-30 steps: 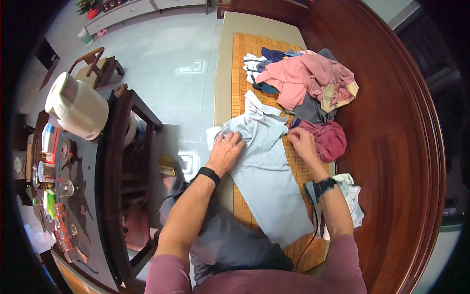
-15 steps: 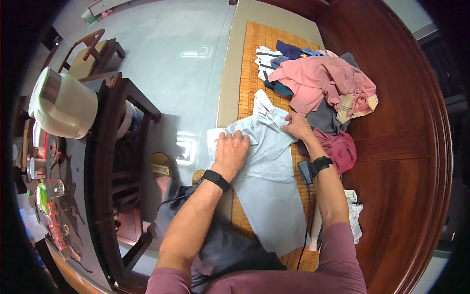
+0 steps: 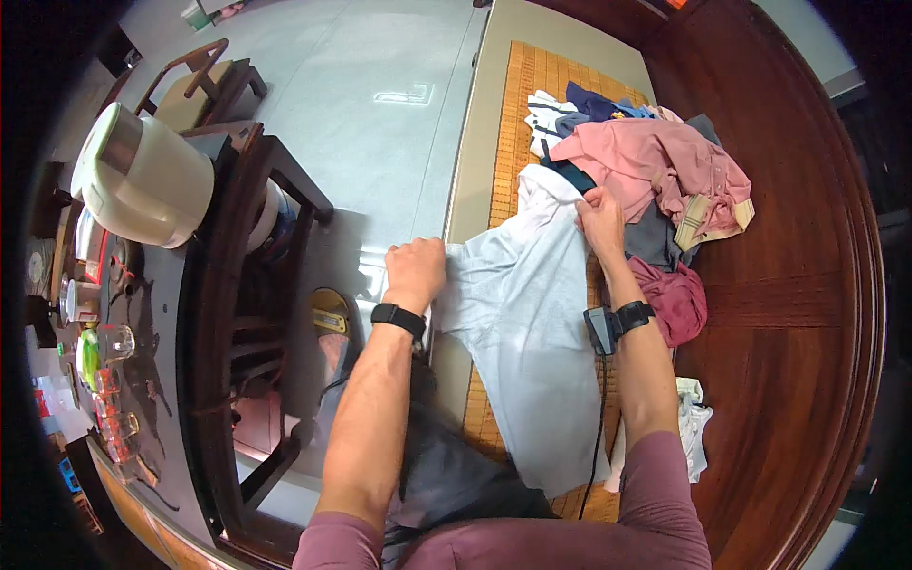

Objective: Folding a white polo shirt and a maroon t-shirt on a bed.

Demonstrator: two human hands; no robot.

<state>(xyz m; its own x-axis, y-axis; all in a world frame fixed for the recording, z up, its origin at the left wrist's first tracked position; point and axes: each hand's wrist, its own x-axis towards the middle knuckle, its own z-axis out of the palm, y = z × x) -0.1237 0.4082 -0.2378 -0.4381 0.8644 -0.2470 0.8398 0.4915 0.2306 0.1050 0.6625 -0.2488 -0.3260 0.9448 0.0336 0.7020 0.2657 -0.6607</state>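
Observation:
A pale blue shirt (image 3: pixel 537 351) is spread lengthwise over the bamboo mat, its body reaching toward my lap. My left hand (image 3: pixel 415 275) is closed on the edge at the shirt's left sleeve, out past the seat's edge. At the upper right my right hand (image 3: pixel 601 220) pinches the edge beside the white collar area (image 3: pixel 546 195), which stands raised and partly folded over. The cloth between my hands is pulled fairly flat. My fingertips on the left are hidden behind the knuckles.
Beyond my right hand lies a clothes pile with a pink shirt (image 3: pixel 655 161). A maroon garment (image 3: pixel 674 299) and white cloth (image 3: pixel 693 427) lie along the wooden backrest (image 3: pixel 779 285). At left, a dark table (image 3: pixel 152 323) carries a white electric kettle (image 3: pixel 142 180) and glass cups.
My left hand has moved outward to the left with the sleeve edge, and my right hand has moved up toward the collar. The shirt is stretched wider. The view has shifted slightly.

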